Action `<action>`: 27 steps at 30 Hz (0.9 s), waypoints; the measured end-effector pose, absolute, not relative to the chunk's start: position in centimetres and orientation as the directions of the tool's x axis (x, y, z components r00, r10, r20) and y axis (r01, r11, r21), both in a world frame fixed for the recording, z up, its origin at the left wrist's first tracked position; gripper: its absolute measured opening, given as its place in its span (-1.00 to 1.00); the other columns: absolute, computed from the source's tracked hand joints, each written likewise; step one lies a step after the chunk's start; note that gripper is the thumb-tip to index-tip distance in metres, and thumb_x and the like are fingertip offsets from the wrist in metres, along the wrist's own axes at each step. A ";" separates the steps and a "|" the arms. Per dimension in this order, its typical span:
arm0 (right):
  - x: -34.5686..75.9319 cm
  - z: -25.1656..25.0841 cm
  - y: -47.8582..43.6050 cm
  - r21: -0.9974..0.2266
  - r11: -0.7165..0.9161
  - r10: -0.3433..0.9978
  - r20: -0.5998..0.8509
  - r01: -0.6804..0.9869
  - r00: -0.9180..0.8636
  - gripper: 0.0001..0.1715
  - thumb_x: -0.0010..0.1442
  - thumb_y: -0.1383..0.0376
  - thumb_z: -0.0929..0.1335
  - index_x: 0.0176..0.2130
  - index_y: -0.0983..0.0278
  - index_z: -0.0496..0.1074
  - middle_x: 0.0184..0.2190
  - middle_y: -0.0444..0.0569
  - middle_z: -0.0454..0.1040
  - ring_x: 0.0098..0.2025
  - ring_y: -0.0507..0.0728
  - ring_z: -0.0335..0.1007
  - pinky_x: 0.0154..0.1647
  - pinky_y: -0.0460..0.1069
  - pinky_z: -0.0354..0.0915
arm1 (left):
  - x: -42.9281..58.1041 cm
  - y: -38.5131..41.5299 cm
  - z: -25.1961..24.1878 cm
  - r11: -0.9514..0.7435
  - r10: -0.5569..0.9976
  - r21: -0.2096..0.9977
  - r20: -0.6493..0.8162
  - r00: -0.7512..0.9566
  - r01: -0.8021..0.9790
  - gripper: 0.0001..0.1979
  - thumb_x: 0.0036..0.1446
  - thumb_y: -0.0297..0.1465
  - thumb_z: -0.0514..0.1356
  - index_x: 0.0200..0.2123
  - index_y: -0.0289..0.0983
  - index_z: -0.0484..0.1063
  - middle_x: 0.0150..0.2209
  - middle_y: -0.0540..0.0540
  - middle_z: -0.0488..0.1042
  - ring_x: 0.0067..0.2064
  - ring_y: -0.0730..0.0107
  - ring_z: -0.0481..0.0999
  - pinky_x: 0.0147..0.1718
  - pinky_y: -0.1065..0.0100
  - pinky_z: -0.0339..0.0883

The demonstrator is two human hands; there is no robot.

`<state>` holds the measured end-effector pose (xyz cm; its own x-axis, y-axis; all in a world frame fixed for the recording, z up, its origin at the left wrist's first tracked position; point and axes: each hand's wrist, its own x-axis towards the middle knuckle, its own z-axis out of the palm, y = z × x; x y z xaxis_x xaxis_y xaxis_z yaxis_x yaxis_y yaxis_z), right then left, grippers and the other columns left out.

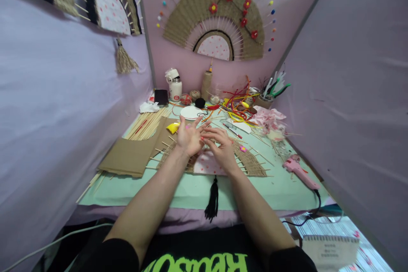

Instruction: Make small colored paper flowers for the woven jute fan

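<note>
My left hand [190,137] is held palm up over the table, its fingers spread. Beside it my right hand [222,148] brings thumb and fingertips together close to the left palm. A small red spot shows at those fingertips, too tiny to name. Beneath both hands lies a fan [255,163] of thin sticks woven with brown twine, partly hidden by them. Its base is a dotted pale half-circle [204,163], and a pink flower [242,148] sits on its right side. From its lower edge a black tassel [212,200] hangs over the table front.
Cardboard [124,155] and loose sticks [145,124] lie left. A pink glue gun [299,171] rests at right, its cord running off the edge. Behind are a white bottle [175,89], twine, colourful pipe cleaners [239,104] and a tool holder [264,102]. Partitions enclose three sides.
</note>
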<state>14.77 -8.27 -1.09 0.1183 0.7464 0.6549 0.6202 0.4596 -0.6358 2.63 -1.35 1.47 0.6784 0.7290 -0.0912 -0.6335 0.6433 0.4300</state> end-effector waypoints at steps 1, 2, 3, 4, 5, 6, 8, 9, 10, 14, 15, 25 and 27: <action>15.4 -0.8 -8.3 -0.633 0.449 0.742 0.657 0.631 0.131 -0.84 0.21 0.22 0.36 -0.25 0.13 0.56 -0.09 -0.06 0.54 0.03 0.16 0.34 0.14 0.15 0.17 | 2.6 -1.3 1.5 0.631 0.743 0.437 -0.103 0.661 -0.642 -0.29 0.12 0.19 -0.16 -0.08 -0.27 0.38 -0.12 -0.31 0.49 -0.27 0.19 0.52 -0.44 0.29 0.34; 16.4 -0.5 -8.4 -0.626 0.432 0.737 0.660 0.650 0.146 -0.83 0.21 0.21 0.35 -0.24 0.13 0.56 -0.09 -0.06 0.54 0.03 0.16 0.34 0.14 0.15 0.17 | 2.6 -1.2 1.4 0.614 0.762 0.444 -0.116 0.637 -0.653 -0.30 0.11 0.20 -0.15 -0.10 -0.26 0.38 -0.13 -0.29 0.49 -0.23 0.17 0.52 -0.38 0.26 0.36; 17.5 -0.2 -8.4 -0.615 0.409 0.726 0.667 0.674 0.168 -0.82 0.22 0.20 0.35 -0.23 0.13 0.56 -0.08 -0.05 0.54 0.04 0.17 0.34 0.12 0.15 0.18 | 2.6 -1.1 1.3 0.594 0.782 0.452 -0.129 0.610 -0.665 -0.31 0.10 0.20 -0.13 -0.12 -0.25 0.39 -0.14 -0.27 0.49 -0.18 0.15 0.51 -0.31 0.22 0.38; 18.9 0.1 -8.3 -0.598 0.382 0.709 0.679 0.705 0.191 -0.82 0.21 0.19 0.35 -0.24 0.14 0.56 -0.09 -0.04 0.54 0.02 0.17 0.35 0.11 0.15 0.18 | 2.6 -1.0 1.2 0.575 0.799 0.460 -0.140 0.584 -0.677 -0.31 0.08 0.21 -0.11 -0.13 -0.24 0.40 -0.14 -0.26 0.49 -0.13 0.14 0.50 -0.25 0.19 0.38; 20.3 0.2 -8.2 -0.576 0.346 0.712 0.676 0.740 0.193 -0.81 0.21 0.19 0.35 -0.25 0.15 0.57 -0.09 -0.03 0.54 0.02 0.18 0.36 0.11 0.15 0.17 | 2.6 -0.9 1.1 0.560 0.812 0.466 -0.147 0.565 -0.685 -0.32 0.07 0.22 -0.09 -0.14 -0.23 0.40 -0.14 -0.25 0.49 -0.09 0.13 0.49 -0.20 0.17 0.37; 21.8 0.1 -8.1 -0.552 0.307 0.728 0.661 0.775 0.182 -0.81 0.21 0.20 0.35 -0.27 0.16 0.57 -0.11 -0.02 0.55 0.00 0.18 0.37 0.10 0.15 0.17 | 2.7 -0.8 1.0 0.552 0.819 0.470 -0.149 0.554 -0.689 -0.32 0.06 0.22 -0.08 -0.15 -0.22 0.40 -0.14 -0.24 0.49 -0.07 0.12 0.48 -0.18 0.17 0.37; 24.3 -0.4 -7.7 -0.502 0.199 0.793 0.587 0.842 0.163 -0.82 0.19 0.22 0.36 -0.33 0.18 0.59 -0.15 -0.01 0.57 -0.03 0.19 0.37 0.07 0.15 0.16 | 2.7 -0.7 0.8 0.548 0.821 0.471 -0.145 0.552 -0.691 -0.33 0.05 0.22 -0.06 -0.15 -0.22 0.40 -0.14 -0.24 0.48 -0.04 0.11 0.47 -0.16 0.16 0.36; 25.3 -0.9 -7.5 -0.474 0.125 0.822 0.542 0.872 0.177 -0.83 0.18 0.24 0.37 -0.35 0.18 0.59 -0.14 -0.01 0.57 -0.03 0.20 0.36 0.06 0.15 0.14 | 2.8 -0.6 0.7 0.550 0.820 0.470 -0.143 0.555 -0.691 -0.33 0.05 0.22 -0.05 -0.15 -0.23 0.40 -0.14 -0.25 0.48 -0.04 0.11 0.47 -0.16 0.16 0.36; 26.0 -1.4 -7.3 -0.441 0.060 0.848 0.496 0.895 0.188 -0.83 0.17 0.26 0.37 -0.36 0.18 0.60 -0.14 -0.01 0.57 -0.03 0.21 0.34 0.05 0.16 0.12 | 2.8 -0.6 0.7 0.551 0.818 0.470 -0.141 0.557 -0.690 -0.34 0.05 0.21 -0.05 -0.14 -0.23 0.40 -0.15 -0.25 0.48 -0.04 0.11 0.48 -0.15 0.16 0.37; 26.5 -3.4 -6.6 -0.352 -0.034 0.907 0.382 0.935 0.177 -0.83 0.14 0.29 0.37 -0.35 0.14 0.61 -0.11 -0.05 0.57 -0.01 0.23 0.30 0.03 0.15 0.07 | 2.8 -0.6 0.6 0.554 0.815 0.471 -0.137 0.563 -0.687 -0.34 0.07 0.19 -0.03 -0.12 -0.26 0.40 -0.17 -0.25 0.49 -0.06 0.12 0.49 -0.17 0.18 0.39; 26.3 -3.7 -6.5 -0.342 -0.038 0.910 0.376 0.939 0.173 -0.82 0.14 0.29 0.37 -0.35 0.13 0.61 -0.11 -0.07 0.57 0.00 0.23 0.29 0.03 0.15 0.06 | 2.8 -0.6 0.6 0.553 0.815 0.472 -0.134 0.564 -0.687 -0.34 0.07 0.18 -0.04 -0.12 -0.26 0.40 -0.17 -0.25 0.49 -0.07 0.12 0.49 -0.18 0.19 0.39; 25.9 -4.4 -5.8 -0.328 -0.062 0.901 0.387 0.943 0.194 -0.80 0.13 0.30 0.36 -0.40 0.11 0.62 -0.13 -0.07 0.58 -0.01 0.24 0.26 0.05 0.18 0.00 | 2.8 -0.7 0.7 0.550 0.815 0.474 -0.124 0.566 -0.688 -0.32 0.09 0.19 -0.07 -0.13 -0.27 0.42 -0.20 -0.25 0.50 -0.10 0.15 0.51 -0.20 0.20 0.40; 25.9 -4.5 -5.7 -0.320 -0.062 0.902 0.388 0.946 0.190 -0.79 0.14 0.30 0.36 -0.41 0.10 0.62 -0.13 -0.07 0.58 -0.01 0.24 0.25 0.05 0.18 -0.01 | 2.8 -0.6 0.7 0.548 0.816 0.475 -0.119 0.566 -0.689 -0.32 0.09 0.19 -0.07 -0.13 -0.27 0.43 -0.20 -0.25 0.50 -0.10 0.15 0.51 -0.20 0.21 0.41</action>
<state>25.86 -5.75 -4.47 0.1904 0.9018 0.3880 0.9455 -0.0621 -0.3196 2.82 -0.64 0.71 0.5661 0.8156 -0.1194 -0.6886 0.5476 0.4753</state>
